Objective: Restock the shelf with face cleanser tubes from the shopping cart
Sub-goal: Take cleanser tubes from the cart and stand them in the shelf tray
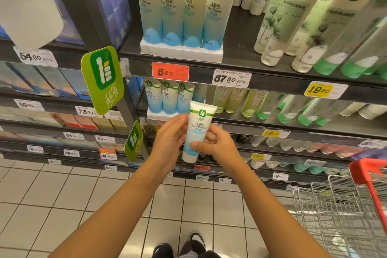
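Observation:
I hold one white-and-blue face cleanser tube (pixel 198 130) upright, cap down, in front of the shelves. My right hand (pixel 215 142) grips its lower half, thumb across the front. My left hand (pixel 170 138) touches the tube's left side with loosely bent fingers. Just behind it, three matching tubes (pixel 167 98) stand in a white tray (pixel 159 115) on the middle shelf, with a gap at the tray's right end. Higher up, several larger tubes (pixel 184 6) of the same brand fill another white tray (pixel 180 53). The shopping cart (pixel 343 205) stands at the lower right.
Green-capped tubes (pixel 293 109) line the shelves to the right. Boxed goods (pixel 62 86) fill the left bay. A green brand sign (pixel 103 78) juts out from the shelf post, a smaller one (pixel 134 141) below it. The floor (pixel 62 195) is tiled.

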Action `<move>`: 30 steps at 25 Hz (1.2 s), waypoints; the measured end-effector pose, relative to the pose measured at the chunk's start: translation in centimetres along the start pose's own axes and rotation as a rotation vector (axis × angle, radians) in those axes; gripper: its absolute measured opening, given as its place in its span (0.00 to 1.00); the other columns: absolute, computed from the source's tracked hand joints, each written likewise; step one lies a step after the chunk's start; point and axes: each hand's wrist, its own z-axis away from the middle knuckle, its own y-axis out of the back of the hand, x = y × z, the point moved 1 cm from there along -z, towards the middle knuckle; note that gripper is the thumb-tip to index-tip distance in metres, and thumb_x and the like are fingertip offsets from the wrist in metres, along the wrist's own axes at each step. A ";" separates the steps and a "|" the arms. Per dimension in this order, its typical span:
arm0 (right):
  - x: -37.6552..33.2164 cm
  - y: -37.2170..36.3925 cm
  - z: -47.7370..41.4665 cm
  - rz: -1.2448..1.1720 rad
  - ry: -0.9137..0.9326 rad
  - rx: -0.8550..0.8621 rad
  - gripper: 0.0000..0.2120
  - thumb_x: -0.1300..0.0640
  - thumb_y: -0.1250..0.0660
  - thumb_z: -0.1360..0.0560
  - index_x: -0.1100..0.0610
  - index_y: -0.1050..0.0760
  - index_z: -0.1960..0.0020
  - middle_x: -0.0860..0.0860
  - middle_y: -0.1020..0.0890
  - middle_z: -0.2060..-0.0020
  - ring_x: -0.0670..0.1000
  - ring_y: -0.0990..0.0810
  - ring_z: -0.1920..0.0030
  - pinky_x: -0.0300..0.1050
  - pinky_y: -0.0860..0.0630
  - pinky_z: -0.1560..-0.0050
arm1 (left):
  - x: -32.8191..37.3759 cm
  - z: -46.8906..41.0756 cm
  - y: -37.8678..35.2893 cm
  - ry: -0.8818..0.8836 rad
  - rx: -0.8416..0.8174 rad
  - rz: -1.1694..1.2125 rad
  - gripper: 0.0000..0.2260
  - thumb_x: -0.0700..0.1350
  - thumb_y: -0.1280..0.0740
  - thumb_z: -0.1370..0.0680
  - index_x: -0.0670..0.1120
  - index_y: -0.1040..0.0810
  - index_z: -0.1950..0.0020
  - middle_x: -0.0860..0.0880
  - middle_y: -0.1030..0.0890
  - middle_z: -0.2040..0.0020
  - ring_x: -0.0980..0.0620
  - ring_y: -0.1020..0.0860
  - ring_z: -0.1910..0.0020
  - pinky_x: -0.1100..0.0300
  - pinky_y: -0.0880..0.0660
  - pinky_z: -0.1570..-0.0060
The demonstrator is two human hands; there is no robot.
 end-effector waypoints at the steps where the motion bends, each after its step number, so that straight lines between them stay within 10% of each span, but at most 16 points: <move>1: 0.1 0.0 -0.5 -0.011 0.014 0.089 0.20 0.69 0.27 0.32 0.57 0.26 0.43 0.56 0.17 0.47 0.47 0.16 0.53 0.38 0.20 0.58 | -0.3 -0.7 1.0 0.019 0.150 0.021 0.11 0.49 0.34 0.23 0.48 0.21 0.43 0.51 0.16 0.52 0.52 0.20 0.48 0.61 0.23 0.55; 6: -0.3 -0.2 -4.0 0.026 0.216 0.602 0.21 0.65 0.25 0.32 0.55 0.30 0.44 0.45 0.19 0.53 0.41 0.18 0.54 0.38 0.20 0.54 | -1.9 -3.7 4.2 0.168 0.454 0.007 0.10 0.47 0.35 0.21 0.49 0.25 0.41 0.52 0.19 0.49 0.57 0.22 0.50 0.62 0.26 0.55; 11: 0.6 -0.9 -6.5 0.020 0.295 0.720 0.19 0.62 0.25 0.32 0.54 0.31 0.48 0.42 0.22 0.55 0.31 0.21 0.56 0.28 0.24 0.60 | -1.9 -6.2 4.9 0.126 0.474 -0.010 0.06 0.49 0.34 0.22 0.47 0.23 0.52 0.52 0.21 0.62 0.59 0.23 0.62 0.65 0.27 0.61; 19: 0.6 -1.4 -8.4 0.492 0.330 0.605 0.13 0.55 0.31 0.27 0.53 0.34 0.49 0.51 0.23 0.53 0.51 0.23 0.54 0.52 0.21 0.53 | -1.7 -6.9 5.6 0.140 0.489 0.082 0.06 0.46 0.34 0.22 0.47 0.25 0.47 0.51 0.17 0.54 0.61 0.17 0.60 0.67 0.22 0.65; 30: 1.3 -0.4 -8.4 0.616 0.279 0.561 0.19 0.52 0.27 0.30 0.57 0.28 0.44 0.50 0.20 0.51 0.52 0.23 0.52 0.52 0.23 0.52 | -1.9 -7.0 5.2 0.091 0.564 0.009 0.05 0.45 0.34 0.22 0.45 0.24 0.50 0.50 0.18 0.56 0.58 0.18 0.57 0.69 0.22 0.65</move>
